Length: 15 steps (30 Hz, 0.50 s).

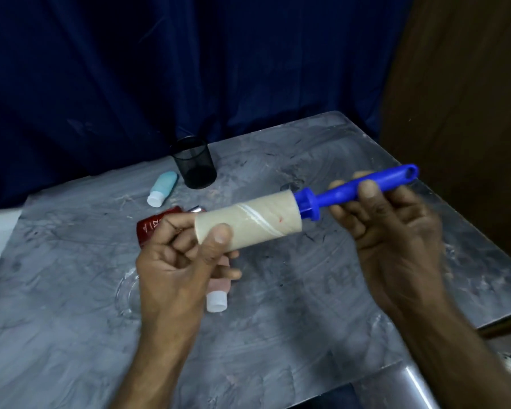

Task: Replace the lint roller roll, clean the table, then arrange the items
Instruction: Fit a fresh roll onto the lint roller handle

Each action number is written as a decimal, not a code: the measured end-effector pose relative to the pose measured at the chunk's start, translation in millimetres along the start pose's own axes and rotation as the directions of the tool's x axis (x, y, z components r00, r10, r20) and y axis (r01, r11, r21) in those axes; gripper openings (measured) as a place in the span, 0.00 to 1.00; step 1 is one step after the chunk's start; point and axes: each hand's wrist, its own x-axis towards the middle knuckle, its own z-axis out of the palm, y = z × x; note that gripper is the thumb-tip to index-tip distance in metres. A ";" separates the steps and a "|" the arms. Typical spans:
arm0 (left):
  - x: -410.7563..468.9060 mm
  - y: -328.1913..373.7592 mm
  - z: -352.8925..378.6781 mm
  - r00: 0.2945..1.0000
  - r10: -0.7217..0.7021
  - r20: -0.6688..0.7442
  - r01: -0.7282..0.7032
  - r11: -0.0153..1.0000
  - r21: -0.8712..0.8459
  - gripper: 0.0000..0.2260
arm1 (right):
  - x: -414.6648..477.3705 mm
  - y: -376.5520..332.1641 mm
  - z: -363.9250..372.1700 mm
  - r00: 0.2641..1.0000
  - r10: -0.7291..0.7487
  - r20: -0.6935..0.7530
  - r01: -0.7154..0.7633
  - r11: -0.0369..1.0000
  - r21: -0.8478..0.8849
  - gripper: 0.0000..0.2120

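I hold a lint roller above the grey table (307, 290). My right hand (390, 228) grips its blue handle (348, 190), which points up and to the right. My left hand (180, 255) is closed around the near end of the bare beige cardboard roll (257, 222), which sits on the roller up against the blue collar. The roll shows a spiral seam and a small red mark.
A black mesh pen cup (194, 163) stands at the back. A teal bottle with a white cap (163, 188) lies beside it. A red packet (152, 227) lies behind my left hand; a pink bottle with a white cap (217, 296) lies under it, by a clear glass dish (127, 293).
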 end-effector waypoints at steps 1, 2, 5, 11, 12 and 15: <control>-2.5 0.2 0.1 1.000 0.028 -0.005 -0.028 0.999 0.036 0.23 | -1.0 2.3 10.3 0.999 0.017 0.031 -0.017 1.000 0.015 0.06; -4.7 2.9 -1.5 0.998 0.055 -0.002 -0.055 0.998 0.033 0.22 | -1.2 6.1 18.3 0.999 0.022 0.049 -0.022 1.000 0.014 0.06; 0.1 14.9 -9.1 0.994 0.107 -0.035 -0.107 0.994 0.001 0.21 | 2.5 9.0 35.9 0.996 0.016 0.089 -0.022 0.998 0.064 0.06; 9.8 27.0 -12.3 0.995 0.103 -0.004 -0.103 0.993 -0.054 0.25 | 4.9 8.6 69.4 0.988 -0.020 0.152 0.011 0.998 0.058 0.04; 11.3 27.7 -13.0 0.995 0.101 -0.010 -0.102 0.992 -0.071 0.25 | 5.0 7.8 72.6 0.988 -0.031 0.151 0.023 0.998 0.056 0.04; 15.7 28.8 -16.8 0.996 0.083 0.036 -0.079 0.993 -0.088 0.25 | 6.7 2.3 73.2 0.986 -0.044 0.161 0.045 0.999 -0.002 0.07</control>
